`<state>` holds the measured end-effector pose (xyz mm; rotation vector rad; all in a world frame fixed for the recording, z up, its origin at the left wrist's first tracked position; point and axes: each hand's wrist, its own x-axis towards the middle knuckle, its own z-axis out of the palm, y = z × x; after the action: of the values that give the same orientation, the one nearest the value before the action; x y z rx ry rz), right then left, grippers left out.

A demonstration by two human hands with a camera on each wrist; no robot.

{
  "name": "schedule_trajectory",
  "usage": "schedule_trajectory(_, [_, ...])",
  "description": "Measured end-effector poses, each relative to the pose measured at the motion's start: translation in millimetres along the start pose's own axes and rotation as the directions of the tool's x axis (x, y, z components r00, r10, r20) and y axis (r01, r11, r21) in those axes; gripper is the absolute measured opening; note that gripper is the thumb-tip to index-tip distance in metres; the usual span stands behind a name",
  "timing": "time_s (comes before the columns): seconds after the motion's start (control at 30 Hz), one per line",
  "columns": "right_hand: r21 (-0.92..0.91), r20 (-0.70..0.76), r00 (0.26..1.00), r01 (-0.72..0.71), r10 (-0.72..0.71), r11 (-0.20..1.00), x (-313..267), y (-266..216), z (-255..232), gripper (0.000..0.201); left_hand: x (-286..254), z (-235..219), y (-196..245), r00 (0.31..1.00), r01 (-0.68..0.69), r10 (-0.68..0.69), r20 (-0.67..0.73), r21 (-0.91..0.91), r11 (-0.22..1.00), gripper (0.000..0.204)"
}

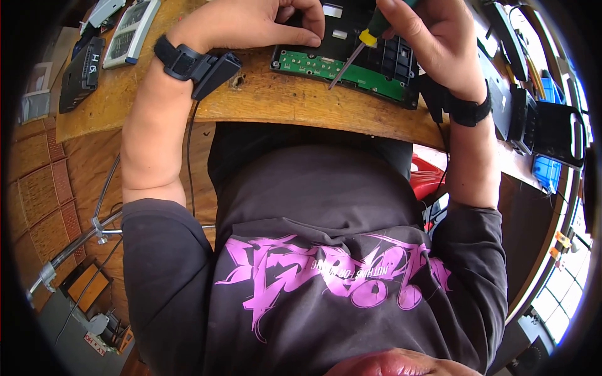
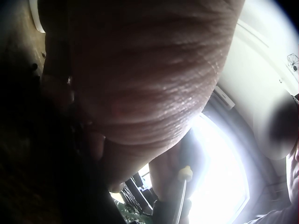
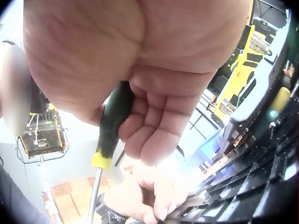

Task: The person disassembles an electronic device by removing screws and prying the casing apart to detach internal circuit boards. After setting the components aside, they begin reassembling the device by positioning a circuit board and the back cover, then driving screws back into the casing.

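Note:
A black plastic panel (image 1: pixel 370 59) with a green circuit board (image 1: pixel 313 64) along its near edge lies on the wooden bench. The right hand (image 1: pixel 436 44) grips a screwdriver by its dark green handle (image 3: pixel 115 119); its yellow collar (image 1: pixel 368 39) and metal shaft (image 1: pixel 347 66) slant down, the tip over the board's near edge. Whether the tip touches anything is unclear. On the panel's left part rests the left hand (image 1: pixel 276 24), fingers bent, thumb near the board; whether it holds something small cannot be told. In the left wrist view the screwdriver shaft (image 2: pixel 181 200) shows beyond the left palm (image 2: pixel 140 84).
On the bench's left stand a dark box (image 1: pixel 81 75) and a pale framed part (image 1: pixel 130 32). Blue bins (image 1: pixel 547 172) and a black device (image 1: pixel 552 128) are at the right. The wooden bench edge (image 1: pixel 301 116) runs close to the person's body.

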<state>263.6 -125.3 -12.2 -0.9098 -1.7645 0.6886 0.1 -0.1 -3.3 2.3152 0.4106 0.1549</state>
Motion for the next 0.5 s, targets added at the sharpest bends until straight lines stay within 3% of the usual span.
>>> schedule_trajectory(0.1, [0.075,-0.07,0.997,0.047,-0.041,0.996,2.7,7.2,-4.2,0.044,0.4,-1.8,1.6,0.999,-0.043,0.043,0.004,-0.005,0.999,0.016])
schedule_trajectory(0.17, [-0.113,-0.063,0.99,0.118,-0.125,0.987,5.0,7.5,-7.8,0.045,0.6,-0.7,-1.1,1.0,-0.015,0.015,0.0,-0.009,1.0,0.016])
schedule_trajectory(0.2, [-0.111,-0.062,0.99,0.119,-0.126,0.987,3.8,8.3,-8.0,0.045,-0.2,-0.8,-0.8,1.0,-0.013,0.013,-0.001,-0.008,1.0,0.016])
schedule_trajectory(0.3, [-0.108,-0.105,0.992,0.055,-0.066,0.993,1.1,7.8,-7.9,0.042,-0.6,-1.2,-0.2,0.997,-0.07,0.07,-0.018,0.018,0.997,0.016])
schedule_trajectory(0.37, [0.014,-0.143,0.989,-0.032,0.034,0.999,1.1,1.8,-7.0,0.037,0.0,-1.1,-0.3,1.0,-0.028,0.028,-0.007,0.012,1.0,0.016])
schedule_trajectory(0.5, [0.001,-0.182,0.983,-0.016,0.016,1.0,2.0,2.0,-9.1,0.032,-0.9,-1.4,-0.2,1.0,-0.026,0.026,-0.011,0.005,1.0,0.016])
